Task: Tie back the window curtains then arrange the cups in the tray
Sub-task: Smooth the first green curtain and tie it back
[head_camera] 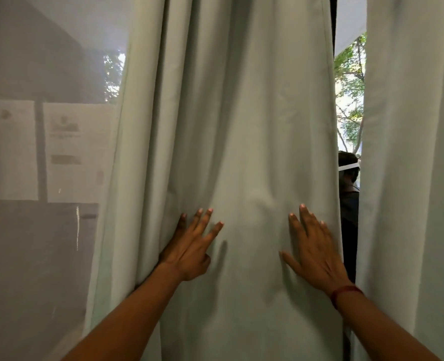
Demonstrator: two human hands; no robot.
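A pale green curtain panel hangs in folds across the middle of the view. My left hand lies flat on its left part, fingers straight and spread, near a deep fold. My right hand presses flat on the panel close to its right edge, fingers straight; a red band circles that wrist. A second pale green curtain panel hangs at the right, with a narrow gap between the two. No cups or tray are in view.
A sheer white curtain covers the window at the left, with papers faintly visible behind it. Through the gap I see trees outside and a person's dark-haired head and dark clothing.
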